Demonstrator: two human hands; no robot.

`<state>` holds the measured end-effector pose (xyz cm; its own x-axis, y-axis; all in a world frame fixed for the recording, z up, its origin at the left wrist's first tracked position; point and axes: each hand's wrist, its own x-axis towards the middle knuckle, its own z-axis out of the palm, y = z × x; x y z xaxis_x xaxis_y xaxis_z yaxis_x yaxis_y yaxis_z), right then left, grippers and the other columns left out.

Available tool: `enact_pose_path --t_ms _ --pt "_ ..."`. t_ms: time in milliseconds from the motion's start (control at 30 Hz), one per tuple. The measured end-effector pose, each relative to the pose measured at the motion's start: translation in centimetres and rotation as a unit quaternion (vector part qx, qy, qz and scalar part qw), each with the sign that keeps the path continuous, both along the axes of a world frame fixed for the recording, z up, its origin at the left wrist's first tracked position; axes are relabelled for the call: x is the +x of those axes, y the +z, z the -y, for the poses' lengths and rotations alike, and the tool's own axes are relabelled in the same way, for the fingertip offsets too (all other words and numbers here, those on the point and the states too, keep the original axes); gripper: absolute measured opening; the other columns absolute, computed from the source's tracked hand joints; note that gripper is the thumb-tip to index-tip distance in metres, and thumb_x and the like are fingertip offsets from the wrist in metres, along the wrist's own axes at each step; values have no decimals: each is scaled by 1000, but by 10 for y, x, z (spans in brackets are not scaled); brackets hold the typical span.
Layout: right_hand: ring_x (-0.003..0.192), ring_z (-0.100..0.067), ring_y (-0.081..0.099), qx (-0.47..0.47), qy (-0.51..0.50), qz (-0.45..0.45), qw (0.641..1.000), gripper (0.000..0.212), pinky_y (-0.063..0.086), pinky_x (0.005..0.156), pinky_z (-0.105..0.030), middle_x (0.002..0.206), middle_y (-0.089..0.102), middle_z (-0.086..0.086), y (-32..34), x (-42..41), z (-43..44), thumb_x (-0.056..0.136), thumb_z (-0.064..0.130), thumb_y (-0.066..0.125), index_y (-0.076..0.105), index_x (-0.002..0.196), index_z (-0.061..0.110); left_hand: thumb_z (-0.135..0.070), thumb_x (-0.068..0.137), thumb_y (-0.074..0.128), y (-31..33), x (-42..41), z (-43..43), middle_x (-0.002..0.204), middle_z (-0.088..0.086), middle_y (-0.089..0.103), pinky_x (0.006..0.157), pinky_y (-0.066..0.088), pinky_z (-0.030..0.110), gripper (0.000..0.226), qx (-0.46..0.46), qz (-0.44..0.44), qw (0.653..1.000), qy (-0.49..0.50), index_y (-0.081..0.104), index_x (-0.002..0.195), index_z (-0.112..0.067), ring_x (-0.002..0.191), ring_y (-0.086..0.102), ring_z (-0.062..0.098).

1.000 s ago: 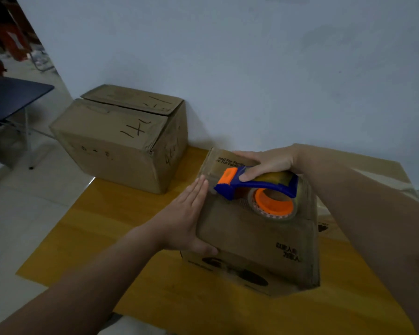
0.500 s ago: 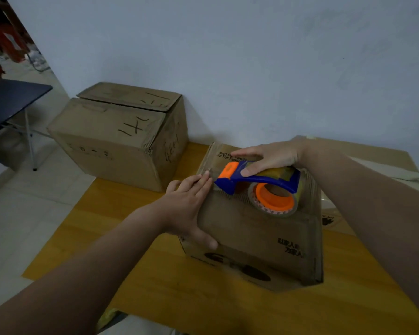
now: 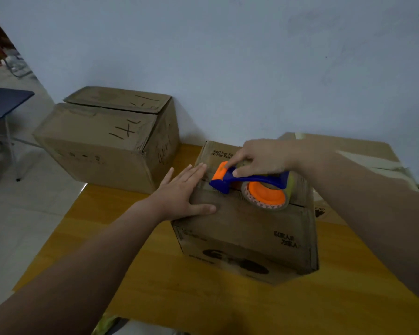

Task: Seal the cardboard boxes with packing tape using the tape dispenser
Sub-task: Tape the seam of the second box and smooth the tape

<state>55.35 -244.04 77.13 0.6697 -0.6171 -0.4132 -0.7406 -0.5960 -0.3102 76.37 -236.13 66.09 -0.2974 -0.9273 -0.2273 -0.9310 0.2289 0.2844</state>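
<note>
Left hand (image 3: 179,193) flat, fingers straight, pressing the small brown cardboard box's (image 3: 247,228) top on the yellow wooden table (image 3: 179,298), probably steadying it, while right hand (image 3: 257,160) grips the blue-and-orange tape dispenser (image 3: 252,187) over the flap seam.

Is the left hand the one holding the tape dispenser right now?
No, the right hand grips the tape dispenser, while the left hand lies flat on the small box.

Dim, flat bluish light, soft shadows (brighter far left); edges bow, wide-angle; pic sl. soft.
</note>
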Motion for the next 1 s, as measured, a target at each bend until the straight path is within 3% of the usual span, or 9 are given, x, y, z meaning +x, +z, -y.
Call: enact_pose_path --t_ms 67,100,233,333,400,533,600,800,1000 --pt "65 -2 44 -53 -28 5 998 37 33 58 -21 80 51 14 -7 0 -20 97 31 43 53 133 34 -94 58 23 -1 0 1 157 -15 -11 115 -11 46 116 4 19 1000 0 -9 150 -32 144 -10 8" --pt "68 -4 44 -89 -46 5 995 38 32 58 -24 78 46 13 -11 -2 -30 96 38 43 51 133 37 -94 57 22 -1 0 1 157 -16 -12 114 -11 47 115 6 18 1000 3 -9 150 -33 144 -10 8" --pt "93 -20 49 -247 -21 -80 965 63 33 64 -28 112 47 -2 -33 -6 -45 82 72 45 35 137 43 -92 56 19 -1 -1 0 158 -16 -9 115 -9 51 113 1 15 1000 19 -6 150 -34 145 -6 11" --pt "86 -16 44 -227 -6 -61 972 61 32 61 -28 115 48 -2 -26 -15 -34 86 67 47 32 142 47 -95 59 24 -3 0 1 157 -19 -9 115 -3 51 112 9 7 1000 26 -4 150 -36 146 -1 13" --pt "93 -15 48 -226 20 -69 971 59 37 70 -30 115 48 2 -9 -46 -26 85 66 49 37 140 46 -96 58 23 -5 7 2 156 -21 -10 115 3 50 111 12 2 999 31 -4 149 -39 145 3 14" --pt "86 -7 39 -205 -19 -166 965 57 35 74 -26 103 39 10 3 -123 -36 86 63 51 38 139 49 -100 47 12 -5 11 3 155 -23 -15 115 4 50 119 22 25 999 33 -9 148 -41 145 0 14" --pt "86 -9 39 -225 -13 -191 955 54 40 77 -27 111 44 7 -7 -133 -44 88 64 47 34 139 52 -102 42 8 -3 4 3 154 -22 -17 115 3 50 124 25 28 999 29 -11 148 -40 145 -2 14" --pt "92 -13 43 -243 -24 -159 957 54 42 80 -29 118 45 4 -23 -140 -47 89 62 47 32 140 52 -96 59 17 1 0 2 155 -19 -19 115 0 53 111 35 56 997 29 -12 149 -37 146 -6 14" --pt "95 -13 45 -228 -59 -95 967 53 36 78 -27 117 45 3 -37 -153 -51 89 55 53 37 140 48 -96 50 -2 3 -6 2 156 -15 -17 113 -8 56 119 0 122 992 17 -11 150 -32 145 -12 15"
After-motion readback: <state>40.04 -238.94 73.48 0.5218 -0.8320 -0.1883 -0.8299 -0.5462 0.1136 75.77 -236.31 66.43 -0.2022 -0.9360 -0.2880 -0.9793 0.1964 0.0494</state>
